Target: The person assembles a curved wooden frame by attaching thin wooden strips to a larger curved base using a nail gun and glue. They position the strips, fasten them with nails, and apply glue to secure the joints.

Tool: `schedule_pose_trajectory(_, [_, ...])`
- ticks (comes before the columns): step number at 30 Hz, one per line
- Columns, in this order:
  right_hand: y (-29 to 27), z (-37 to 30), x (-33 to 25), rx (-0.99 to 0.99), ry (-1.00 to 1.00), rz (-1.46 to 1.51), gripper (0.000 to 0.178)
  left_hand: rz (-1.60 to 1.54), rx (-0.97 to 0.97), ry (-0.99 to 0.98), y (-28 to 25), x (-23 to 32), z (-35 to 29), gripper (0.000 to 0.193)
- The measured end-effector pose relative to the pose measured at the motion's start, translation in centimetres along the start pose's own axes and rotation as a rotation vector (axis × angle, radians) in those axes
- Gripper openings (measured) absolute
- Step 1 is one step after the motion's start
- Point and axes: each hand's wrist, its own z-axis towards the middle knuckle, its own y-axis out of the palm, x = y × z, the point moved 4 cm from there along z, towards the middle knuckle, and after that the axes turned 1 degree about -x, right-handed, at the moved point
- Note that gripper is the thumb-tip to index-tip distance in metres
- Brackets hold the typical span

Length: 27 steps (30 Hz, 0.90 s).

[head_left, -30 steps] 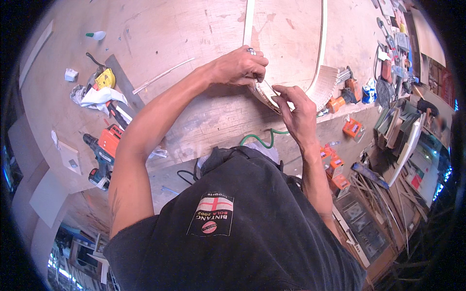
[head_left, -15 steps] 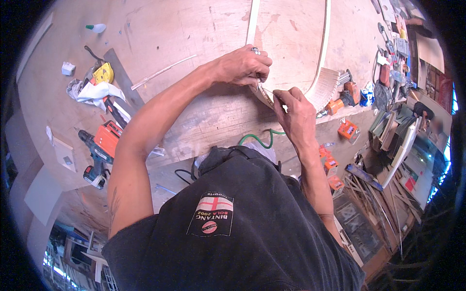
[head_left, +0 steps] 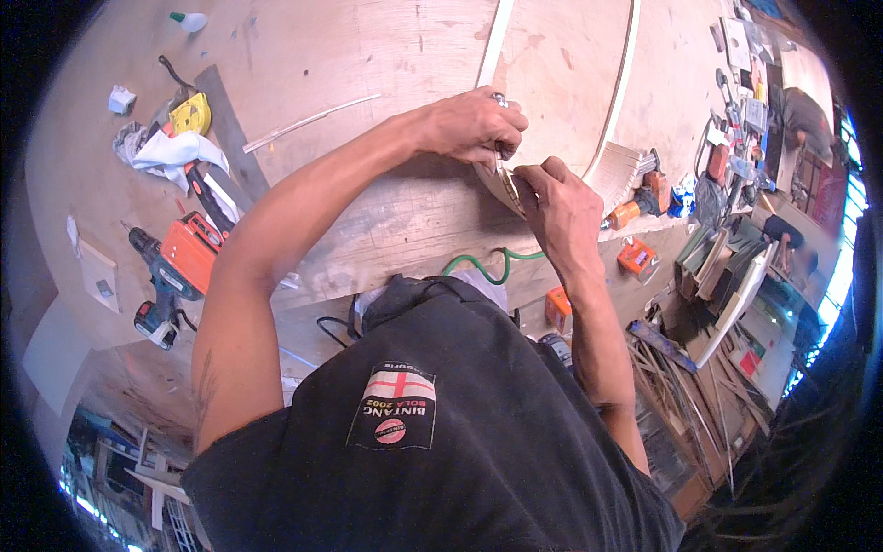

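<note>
My left hand (head_left: 478,127), a ring on one finger, pinches the near end of a long pale strip (head_left: 498,41) where it meets a slotted wooden piece (head_left: 501,187). Just to the right, my right hand (head_left: 566,202) has its thumb and forefinger pressed together at the edge of that piece; what lies between those fingertips is too small to make out. Beyond my right hand, a second pale strip (head_left: 622,83) runs down into a curved section with many close cuts (head_left: 613,173). My right hand hides whether the two sides join.
On the bench (head_left: 368,212) at left lie a cordless drill (head_left: 167,285), an orange tool (head_left: 191,247), a white cloth (head_left: 184,152) and a thin stick (head_left: 308,124). An orange power tool (head_left: 625,215) sits at right. A green hose (head_left: 503,267) hangs at the near edge. Another person (head_left: 786,241) is far right.
The whole view has shifted slightly, so bench things at left sit further left. My right hand's fingers are bent closer to the slotted piece; my left hand keeps its pinch.
</note>
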Motion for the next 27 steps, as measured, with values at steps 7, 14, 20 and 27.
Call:
schedule_pose_trajectory(7, [0.1,0.1,-0.5,-0.055,0.027,0.007,0.015,-0.004,0.018,0.023,0.3,-0.4,0.0,0.018])
schedule_pose_trajectory(14, [0.2,0.6,-0.9,0.036,0.147,0.066,0.017,0.000,0.013,-0.008,0.2,-0.2,-0.2,0.020])
schedule_pose_trajectory(20, [0.8,0.4,-1.1,0.083,0.162,0.070,0.015,-0.013,0.030,-0.003,0.5,-0.5,-0.1,0.019])
schedule_pose_trajectory(27, [1.9,0.5,-1.6,0.069,0.153,-0.021,0.017,-0.018,0.056,0.009,0.6,-0.5,0.0,0.020])
